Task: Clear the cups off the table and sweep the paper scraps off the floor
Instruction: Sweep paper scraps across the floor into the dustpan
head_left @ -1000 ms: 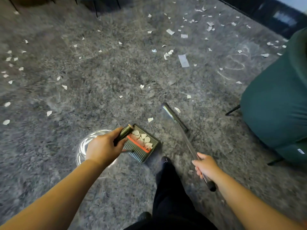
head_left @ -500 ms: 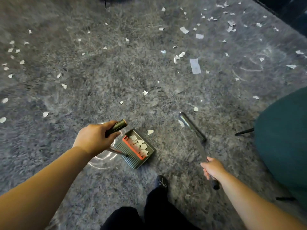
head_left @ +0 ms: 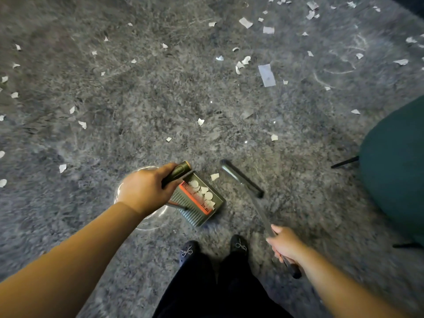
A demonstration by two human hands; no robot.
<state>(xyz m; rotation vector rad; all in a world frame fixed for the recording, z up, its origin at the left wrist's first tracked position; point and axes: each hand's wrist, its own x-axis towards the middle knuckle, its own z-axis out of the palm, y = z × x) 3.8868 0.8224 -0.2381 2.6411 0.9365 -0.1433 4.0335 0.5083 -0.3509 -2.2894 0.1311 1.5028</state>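
Both feet now visible; left hand (head_left: 146, 191) grips dustpan (head_left: 202, 200); no readable writing.

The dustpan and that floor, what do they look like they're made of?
The dustpan looks like moulded plastic, dull grey-green with an orange comb strip; the ribbed teeth along one edge suggest moulding, though painted metal can't be ruled out. The floor looks like grey carpet: a mottled, fuzzy pile without shine. The scraps lying on it look like thin white paper, torn at the edges.
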